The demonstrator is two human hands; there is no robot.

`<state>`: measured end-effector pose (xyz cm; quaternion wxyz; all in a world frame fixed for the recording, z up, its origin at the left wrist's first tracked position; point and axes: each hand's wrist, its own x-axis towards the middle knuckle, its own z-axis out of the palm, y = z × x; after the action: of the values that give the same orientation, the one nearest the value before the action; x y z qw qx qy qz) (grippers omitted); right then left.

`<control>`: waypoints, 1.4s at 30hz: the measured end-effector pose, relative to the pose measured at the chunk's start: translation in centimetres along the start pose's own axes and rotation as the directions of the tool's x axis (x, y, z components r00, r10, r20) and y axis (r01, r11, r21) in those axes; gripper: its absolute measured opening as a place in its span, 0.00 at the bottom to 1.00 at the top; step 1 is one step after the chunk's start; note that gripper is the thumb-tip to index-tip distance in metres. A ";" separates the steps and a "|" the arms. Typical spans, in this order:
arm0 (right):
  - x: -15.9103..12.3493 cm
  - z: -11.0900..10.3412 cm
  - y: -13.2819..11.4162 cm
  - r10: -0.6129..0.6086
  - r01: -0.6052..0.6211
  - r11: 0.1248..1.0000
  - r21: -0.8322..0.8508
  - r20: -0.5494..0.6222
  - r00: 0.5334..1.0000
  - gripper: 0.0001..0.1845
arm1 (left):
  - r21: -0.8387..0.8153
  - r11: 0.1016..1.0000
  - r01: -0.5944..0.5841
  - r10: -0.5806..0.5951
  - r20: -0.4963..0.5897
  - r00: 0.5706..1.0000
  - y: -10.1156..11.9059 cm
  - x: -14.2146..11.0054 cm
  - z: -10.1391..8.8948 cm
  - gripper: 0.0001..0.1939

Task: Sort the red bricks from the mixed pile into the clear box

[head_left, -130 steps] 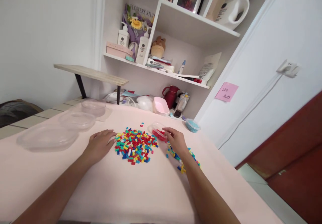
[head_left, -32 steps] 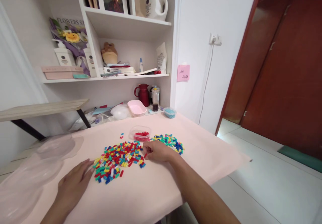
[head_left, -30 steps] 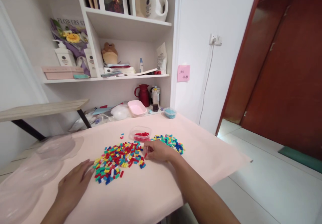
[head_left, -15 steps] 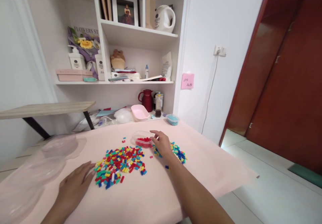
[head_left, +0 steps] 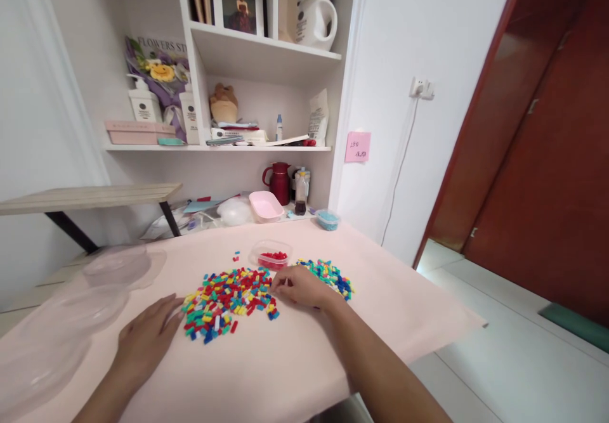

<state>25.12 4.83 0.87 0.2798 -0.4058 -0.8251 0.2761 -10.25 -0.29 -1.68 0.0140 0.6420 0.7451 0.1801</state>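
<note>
A pile of small mixed-colour blocks (head_left: 228, 295) lies on the pink table (head_left: 266, 366). My left hand (head_left: 145, 337) rests flat at the pile's left edge, fingers stretched out. My right hand (head_left: 299, 285) sits at the pile's right edge with its fingertips curled together in a pinch among the blocks; what they grip is too small to make out. A small clear tub of red blocks (head_left: 272, 258) stands just behind. A second heap without red blocks (head_left: 328, 274) lies right of my hand.
Clear plastic bowls (head_left: 80, 302) sit at the table's left. A pink dish (head_left: 266, 206), a red jug (head_left: 280, 182), a bottle and a small tub of blue bits (head_left: 327, 219) stand at the back under white shelves. The table's right edge drops to the floor by a red door (head_left: 547, 156).
My right hand has come back from the tub of red blocks to the right edge of the mixed pile and closed its fingertips. The left hand has stayed put.
</note>
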 end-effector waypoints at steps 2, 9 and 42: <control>0.1 0.0 0.3 -0.010 0.010 0.994 -0.109 0.009 1.000 0.11 | 0.016 1.000 0.002 -0.003 0.016 1.000 0.1 0.0 -0.1 0.27; 0.0 0.1 0.8 -0.098 0.115 0.975 -0.189 0.098 0.990 0.17 | 0.055 0.998 0.001 -0.004 0.055 0.998 0.1 -0.1 -0.2 0.29; -0.3 0.0 -0.3 -0.080 0.089 0.983 -0.163 0.062 0.995 0.12 | -0.008 1.000 0.002 -0.002 0.010 1.000 0.1 -0.1 -0.2 0.27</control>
<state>25.14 4.45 1.00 0.2336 -0.3846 -0.8691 0.2056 -10.20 -0.46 -1.54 0.0207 0.6419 0.7451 0.1800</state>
